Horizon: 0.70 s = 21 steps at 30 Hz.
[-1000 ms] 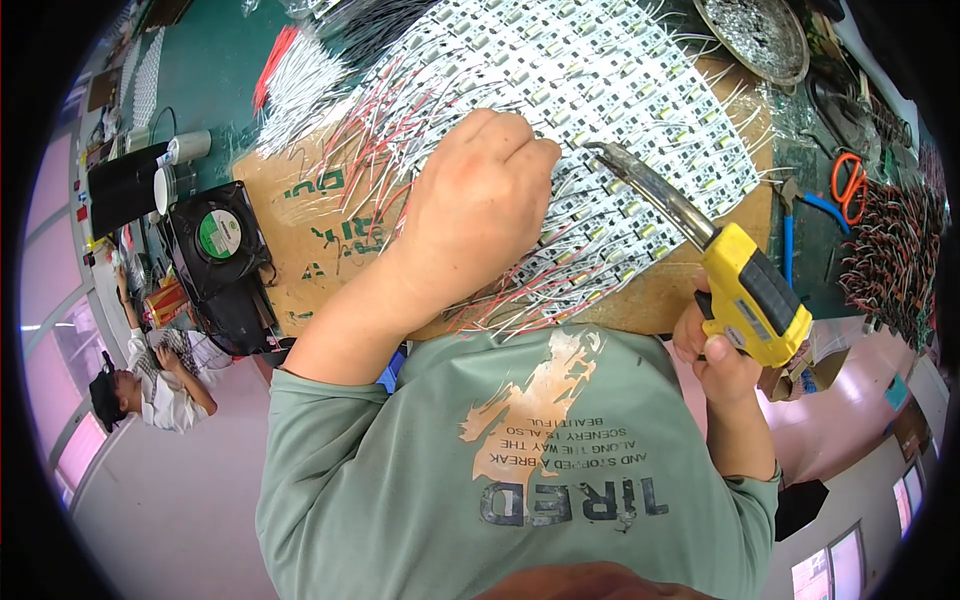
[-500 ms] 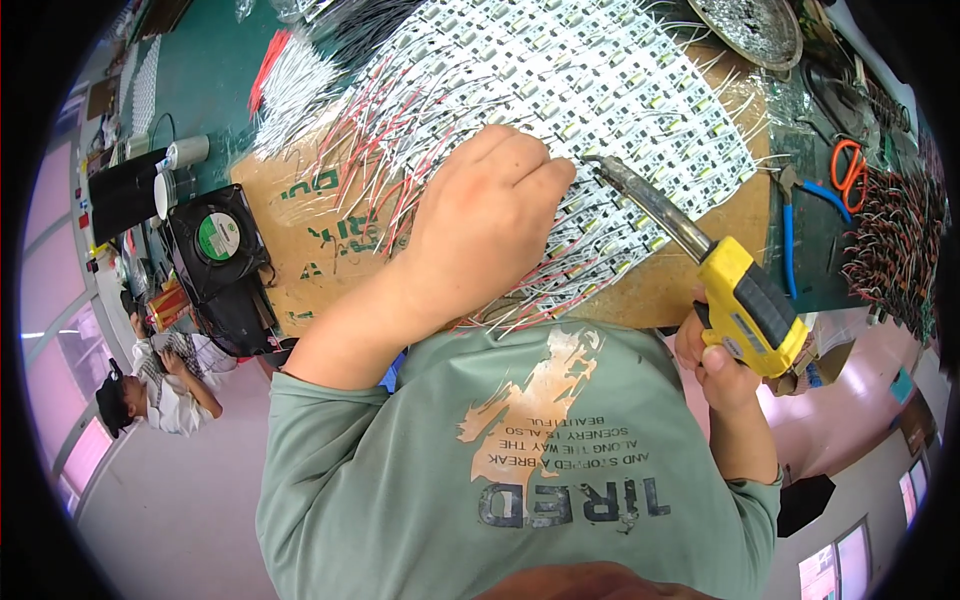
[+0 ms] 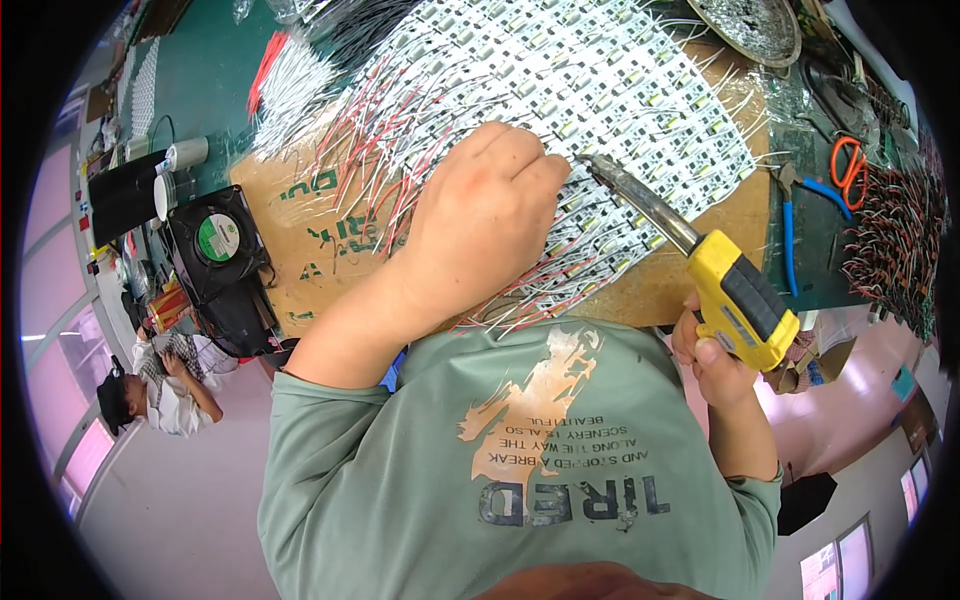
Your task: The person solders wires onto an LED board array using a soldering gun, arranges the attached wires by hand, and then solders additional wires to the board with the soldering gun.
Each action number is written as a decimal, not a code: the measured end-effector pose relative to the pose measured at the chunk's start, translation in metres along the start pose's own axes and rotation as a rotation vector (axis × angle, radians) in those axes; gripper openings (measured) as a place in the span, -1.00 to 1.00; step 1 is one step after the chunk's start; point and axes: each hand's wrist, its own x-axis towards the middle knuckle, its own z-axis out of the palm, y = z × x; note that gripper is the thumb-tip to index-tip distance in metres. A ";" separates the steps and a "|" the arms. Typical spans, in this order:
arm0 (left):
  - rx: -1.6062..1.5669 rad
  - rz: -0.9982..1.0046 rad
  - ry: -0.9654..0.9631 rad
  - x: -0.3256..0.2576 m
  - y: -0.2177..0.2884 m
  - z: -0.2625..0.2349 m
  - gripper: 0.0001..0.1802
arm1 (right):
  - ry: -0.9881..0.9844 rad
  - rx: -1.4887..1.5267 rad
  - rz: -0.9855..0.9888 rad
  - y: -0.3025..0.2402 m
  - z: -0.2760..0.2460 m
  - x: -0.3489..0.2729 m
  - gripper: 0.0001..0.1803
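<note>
A large sheet of small white circuit boards [image 3: 650, 110] lies on brown cardboard [image 3: 285, 235], with red and white wires [image 3: 365, 165] spread along its left and near sides. My left hand [image 3: 485, 205] rests over the sheet, thumb and fingers pinched together; what they pinch is hidden beneath them. In my right hand [image 3: 718, 370] is a yellow and black soldering gun [image 3: 745, 300], gripped by its handle near my shirt. Its long metal barrel points up and left, and the dark bent tip is over the boards, just right of my left fingertips. Whether the tip touches a board I cannot tell.
A black fan [image 3: 218, 240] stands left of the cardboard. White wires [image 3: 300, 85] and black wires [image 3: 375, 25] lie behind. To the right are blue-handled pliers [image 3: 788, 245], orange-handled scissors [image 3: 848, 175], a wire pile [image 3: 895, 250] and a metal dish [image 3: 755, 30]. Another person [image 3: 165, 390] sits far left.
The soldering gun and my right hand have shifted slightly left and up. My left hand has moved a touch left, still pinched over the boards.
</note>
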 end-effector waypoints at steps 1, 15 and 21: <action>0.004 -0.001 0.007 0.000 0.000 0.001 -0.82 | 0.012 0.001 0.003 0.000 0.001 0.000 -0.55; 0.000 -0.007 -0.002 0.001 0.001 0.001 -0.81 | 0.087 -0.052 0.002 0.005 0.004 0.000 -0.25; 0.000 -0.005 -0.001 0.000 0.000 0.002 -0.81 | 0.137 0.079 0.006 0.001 0.010 -0.002 -0.18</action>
